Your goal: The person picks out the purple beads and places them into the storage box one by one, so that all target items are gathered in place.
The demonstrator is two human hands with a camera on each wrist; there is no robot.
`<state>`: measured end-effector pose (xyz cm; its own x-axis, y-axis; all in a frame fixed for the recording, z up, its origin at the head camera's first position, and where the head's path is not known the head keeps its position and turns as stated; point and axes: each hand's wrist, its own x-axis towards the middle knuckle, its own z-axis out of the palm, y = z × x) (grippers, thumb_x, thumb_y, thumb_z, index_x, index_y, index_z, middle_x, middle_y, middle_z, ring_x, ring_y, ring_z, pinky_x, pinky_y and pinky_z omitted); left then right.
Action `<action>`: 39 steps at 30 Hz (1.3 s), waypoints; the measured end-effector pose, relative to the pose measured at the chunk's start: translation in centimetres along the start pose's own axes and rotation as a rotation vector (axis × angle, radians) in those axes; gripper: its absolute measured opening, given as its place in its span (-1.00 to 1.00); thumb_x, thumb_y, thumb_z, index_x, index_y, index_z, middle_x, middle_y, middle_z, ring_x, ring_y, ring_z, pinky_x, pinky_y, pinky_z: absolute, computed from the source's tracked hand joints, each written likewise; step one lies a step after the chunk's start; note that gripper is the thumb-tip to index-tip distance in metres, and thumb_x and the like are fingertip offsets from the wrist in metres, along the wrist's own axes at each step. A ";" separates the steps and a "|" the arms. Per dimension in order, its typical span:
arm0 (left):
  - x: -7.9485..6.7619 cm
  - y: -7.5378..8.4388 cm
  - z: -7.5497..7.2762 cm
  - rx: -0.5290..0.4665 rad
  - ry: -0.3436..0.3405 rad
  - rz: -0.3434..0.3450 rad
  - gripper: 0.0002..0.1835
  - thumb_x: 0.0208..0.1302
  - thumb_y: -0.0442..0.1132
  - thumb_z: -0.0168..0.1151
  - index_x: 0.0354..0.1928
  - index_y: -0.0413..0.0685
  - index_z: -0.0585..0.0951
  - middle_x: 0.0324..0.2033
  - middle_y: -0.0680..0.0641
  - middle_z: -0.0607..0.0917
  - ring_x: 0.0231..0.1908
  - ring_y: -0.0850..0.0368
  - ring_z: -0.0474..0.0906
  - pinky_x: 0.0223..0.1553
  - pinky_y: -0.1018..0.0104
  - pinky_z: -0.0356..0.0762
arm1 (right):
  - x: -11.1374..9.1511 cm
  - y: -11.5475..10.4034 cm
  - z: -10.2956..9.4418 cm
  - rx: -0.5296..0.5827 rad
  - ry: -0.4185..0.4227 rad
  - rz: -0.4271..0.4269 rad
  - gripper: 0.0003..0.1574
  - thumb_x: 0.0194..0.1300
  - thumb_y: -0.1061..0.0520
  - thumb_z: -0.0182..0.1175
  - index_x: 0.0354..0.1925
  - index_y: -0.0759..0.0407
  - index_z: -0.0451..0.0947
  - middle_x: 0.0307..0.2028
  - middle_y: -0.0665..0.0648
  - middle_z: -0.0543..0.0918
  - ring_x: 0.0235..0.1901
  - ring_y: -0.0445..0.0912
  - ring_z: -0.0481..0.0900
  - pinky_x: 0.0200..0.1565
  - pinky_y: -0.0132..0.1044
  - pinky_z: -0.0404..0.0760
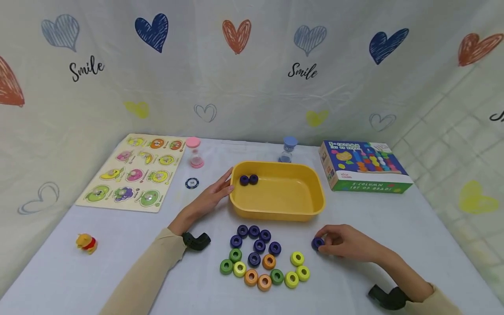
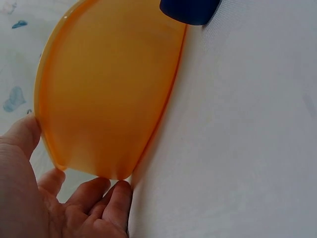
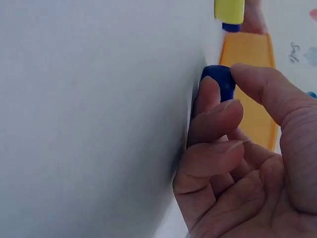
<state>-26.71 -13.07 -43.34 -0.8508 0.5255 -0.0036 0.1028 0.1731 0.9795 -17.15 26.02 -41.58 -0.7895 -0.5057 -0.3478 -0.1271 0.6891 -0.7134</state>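
Note:
My right hand (image 1: pixel 348 243) pinches a dark blue ring bead (image 1: pixel 317 243) between thumb and fingers, low over the table right of the loose beads; the right wrist view shows the same bead (image 3: pixel 227 82) at the fingertips. At the tray's left end, my left hand (image 1: pixel 212 195) rests its extended fingers against the wall of the yellow tray (image 1: pixel 277 213), thumb by the rim. Two dark blue beads (image 1: pixel 249 180) lie inside the tray's far left corner. In front of it are several loose dark blue beads (image 1: pixel 259 246), with green, orange and yellow beads (image 1: pixel 291 279) nearer me.
Behind the tray stand a pink-capped sand timer (image 1: pixel 194 152) and a blue-capped one (image 1: pixel 288 149). A boxed bead set (image 1: pixel 364 166) lies at the right. On the left are a fruit puzzle board (image 1: pixel 134 173), a round chip (image 1: pixel 192 183) and a small bear figure (image 1: pixel 86 243).

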 end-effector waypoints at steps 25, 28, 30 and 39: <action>-0.3 0.2 0.1 0.011 0.004 -0.022 -0.33 0.35 0.00 -0.07 0.40 0.26 -0.10 0.33 -0.04 0.11 0.31 0.11 0.01 0.27 0.06 -0.03 | 6.2 -7.6 -7.8 -0.198 0.128 -0.053 -0.50 0.15 -0.13 0.20 -0.08 0.19 0.48 -0.48 0.11 0.60 -0.57 -0.06 0.46 -0.52 -0.29 0.50; -0.1 -0.4 0.0 -0.008 0.011 -0.017 -0.33 0.33 0.02 -0.05 0.39 0.31 -0.08 0.33 0.00 0.12 0.30 0.13 0.02 0.27 0.06 -0.04 | 8.6 -8.4 -7.8 -0.219 0.084 -0.032 -0.48 0.16 -0.13 0.19 -0.06 0.20 0.47 -0.43 0.15 0.61 -0.55 -0.05 0.48 -0.49 -0.28 0.52; 0.3 -1.4 -0.1 -0.009 0.027 -0.009 -0.33 0.30 0.08 -0.03 0.37 0.42 -0.06 0.32 0.07 0.15 0.29 0.21 0.05 0.27 0.09 -0.01 | 10.2 -8.7 -7.8 -0.249 0.049 -0.029 -0.49 0.17 -0.12 0.18 -0.05 0.20 0.47 -0.41 0.16 0.63 -0.55 -0.06 0.51 -0.47 -0.27 0.55; 1.4 -3.4 -0.2 0.011 0.061 0.011 -0.39 0.28 0.10 -0.02 0.32 0.60 0.00 0.29 0.15 0.20 0.26 0.27 0.11 0.26 0.10 0.04 | 16.2 -10.3 -7.5 -0.360 -0.059 0.049 -0.60 0.20 -0.01 0.18 -0.13 0.28 0.50 -0.45 0.12 0.64 -0.52 -0.09 0.60 -0.44 -0.30 0.60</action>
<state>-28.34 -13.13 -46.61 -0.8795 0.4755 0.0203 0.1183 0.1771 0.9770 -33.10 14.63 -35.26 -0.7653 -0.4893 -0.4182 -0.3011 0.8464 -0.4392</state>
